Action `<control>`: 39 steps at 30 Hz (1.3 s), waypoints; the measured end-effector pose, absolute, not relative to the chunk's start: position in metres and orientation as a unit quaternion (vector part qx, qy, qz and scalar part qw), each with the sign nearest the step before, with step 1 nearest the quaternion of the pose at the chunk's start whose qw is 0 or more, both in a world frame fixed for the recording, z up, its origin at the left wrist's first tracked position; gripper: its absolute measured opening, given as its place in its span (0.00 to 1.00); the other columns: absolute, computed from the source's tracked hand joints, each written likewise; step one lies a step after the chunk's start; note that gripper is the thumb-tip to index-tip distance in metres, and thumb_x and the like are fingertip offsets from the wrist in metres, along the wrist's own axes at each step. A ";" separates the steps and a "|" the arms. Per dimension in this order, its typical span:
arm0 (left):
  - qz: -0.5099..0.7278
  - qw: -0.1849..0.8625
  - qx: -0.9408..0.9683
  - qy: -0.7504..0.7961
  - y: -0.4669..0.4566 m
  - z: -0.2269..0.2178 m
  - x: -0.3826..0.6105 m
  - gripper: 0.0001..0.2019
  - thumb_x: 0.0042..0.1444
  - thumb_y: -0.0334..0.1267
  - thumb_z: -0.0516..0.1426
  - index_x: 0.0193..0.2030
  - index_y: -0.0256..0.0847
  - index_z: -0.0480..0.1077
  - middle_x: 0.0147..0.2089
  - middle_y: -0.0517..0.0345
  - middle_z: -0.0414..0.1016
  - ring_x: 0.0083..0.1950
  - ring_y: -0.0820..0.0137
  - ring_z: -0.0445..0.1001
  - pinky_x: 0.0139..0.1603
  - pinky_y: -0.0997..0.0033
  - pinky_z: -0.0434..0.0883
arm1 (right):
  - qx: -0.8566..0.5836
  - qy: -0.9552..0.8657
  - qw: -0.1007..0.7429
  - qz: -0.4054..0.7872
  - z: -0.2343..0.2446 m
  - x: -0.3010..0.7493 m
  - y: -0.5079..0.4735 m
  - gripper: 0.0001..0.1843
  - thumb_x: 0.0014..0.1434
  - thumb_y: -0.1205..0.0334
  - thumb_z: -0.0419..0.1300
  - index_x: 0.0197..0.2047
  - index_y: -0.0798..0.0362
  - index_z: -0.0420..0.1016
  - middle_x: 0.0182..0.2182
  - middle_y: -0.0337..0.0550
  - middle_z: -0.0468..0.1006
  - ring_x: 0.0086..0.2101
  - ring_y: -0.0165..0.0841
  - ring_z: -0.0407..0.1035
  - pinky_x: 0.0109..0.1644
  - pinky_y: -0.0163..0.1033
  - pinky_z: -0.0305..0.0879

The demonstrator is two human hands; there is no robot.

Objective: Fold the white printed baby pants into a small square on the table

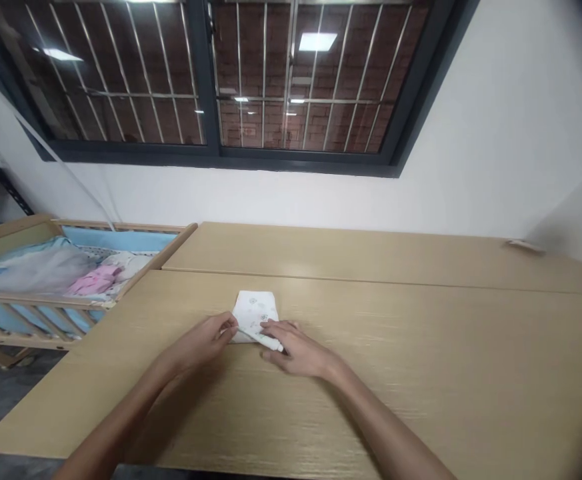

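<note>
A small white cloth with a faint print (255, 311) lies folded on the wooden table (421, 347) in front of me. My left hand (205, 340) pinches the cloth's near left edge with closed fingers. My right hand (293, 350) rests on the near right corner, fingers pressed on a folded strip of the cloth. Both hands touch the cloth at its near side; the far part lies flat and uncovered.
A wooden baby cot (45, 280) with blue lining, pink and grey clothes stands at the left, against the table's edge. A second tabletop (371, 250) runs along the white wall under a barred window. A small flat object (525, 245) lies at the far right.
</note>
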State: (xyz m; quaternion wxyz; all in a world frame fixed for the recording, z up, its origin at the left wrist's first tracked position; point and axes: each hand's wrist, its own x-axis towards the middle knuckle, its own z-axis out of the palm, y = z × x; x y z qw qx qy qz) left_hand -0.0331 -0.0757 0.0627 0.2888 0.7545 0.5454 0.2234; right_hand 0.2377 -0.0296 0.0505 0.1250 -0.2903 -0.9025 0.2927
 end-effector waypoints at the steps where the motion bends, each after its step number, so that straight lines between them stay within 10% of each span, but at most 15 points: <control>1: 0.235 0.315 0.753 0.528 -0.071 0.067 -0.036 0.16 0.64 0.52 0.52 0.43 0.42 0.72 0.44 0.54 0.78 0.45 0.62 0.74 0.47 0.65 0.69 | -0.299 -0.890 0.160 0.304 0.048 0.236 -0.028 0.23 0.68 0.48 0.56 0.62 0.48 0.70 0.59 0.52 0.74 0.57 0.46 0.67 0.62 0.51 0.59; 6: 0.207 0.415 0.734 0.497 -0.049 0.070 -0.050 0.20 0.55 0.54 0.59 0.46 0.40 0.73 0.44 0.56 0.79 0.45 0.62 0.74 0.44 0.68 0.68 | -0.354 -0.835 0.257 0.333 0.041 0.230 -0.014 0.19 0.71 0.49 0.50 0.56 0.48 0.73 0.48 0.48 0.81 0.45 0.41 0.74 0.49 0.44 0.68; 18: 0.219 0.187 0.699 0.654 0.014 0.036 -0.042 0.14 0.57 0.51 0.53 0.30 0.43 0.64 0.26 0.62 0.70 0.27 0.68 0.67 0.30 0.70 0.58 | -0.522 -0.746 0.330 0.247 0.005 0.195 0.045 0.14 0.65 0.53 0.55 0.48 0.53 0.68 0.38 0.47 0.77 0.38 0.39 0.71 0.43 0.43 0.69; 23: 0.273 0.092 0.669 0.685 -0.001 0.022 -0.024 0.17 0.63 0.49 0.51 0.47 0.37 0.68 0.49 0.41 0.75 0.52 0.54 0.72 0.50 0.56 0.67 | -0.504 -0.764 0.392 0.097 0.012 0.195 0.025 0.27 0.67 0.53 0.51 0.64 0.59 0.61 0.59 0.63 0.67 0.60 0.48 0.61 0.63 0.53 0.59; 28: 0.357 0.035 0.742 0.567 -0.018 0.006 0.015 0.32 0.69 0.53 0.44 0.72 0.33 0.47 0.71 0.36 0.58 0.72 0.54 0.57 0.69 0.48 0.58 | -0.330 -0.906 0.262 0.045 0.020 0.185 0.005 0.32 0.68 0.60 0.48 0.72 0.59 0.52 0.70 0.56 0.56 0.70 0.43 0.46 0.72 0.52 0.45; 39: 0.224 -0.034 0.791 0.568 -0.022 -0.030 0.012 0.38 0.69 0.57 0.40 0.74 0.25 0.42 0.75 0.30 0.47 0.77 0.51 0.44 0.72 0.46 0.54 | -0.358 -0.915 0.176 0.066 0.009 0.201 0.007 0.36 0.68 0.56 0.48 0.74 0.64 0.49 0.72 0.58 0.52 0.71 0.43 0.42 0.74 0.52 0.37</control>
